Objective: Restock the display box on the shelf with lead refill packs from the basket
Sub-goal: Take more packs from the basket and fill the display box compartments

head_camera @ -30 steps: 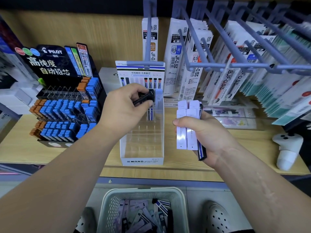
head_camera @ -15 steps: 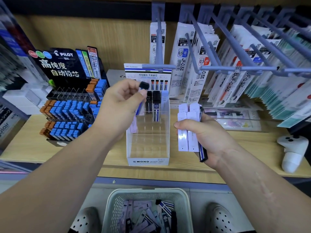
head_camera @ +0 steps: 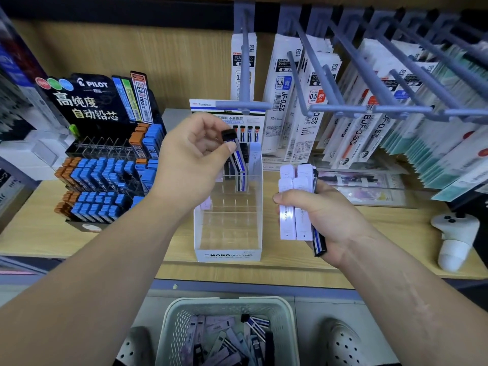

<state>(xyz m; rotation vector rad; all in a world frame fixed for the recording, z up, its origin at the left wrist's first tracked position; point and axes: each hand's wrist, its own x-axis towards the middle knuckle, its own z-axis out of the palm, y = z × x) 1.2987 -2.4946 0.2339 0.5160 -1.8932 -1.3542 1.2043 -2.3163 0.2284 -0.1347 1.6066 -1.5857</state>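
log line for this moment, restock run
step: loading display box | left hand: pinches black-capped pack over box's rear row | right hand: grips stack of packs | basket: packs left inside

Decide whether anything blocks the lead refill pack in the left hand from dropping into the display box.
Nothing visible does. The left hand pinches the lead refill pack above the open top of the display box. The standing packs sit in the back row; most slots before them look free.
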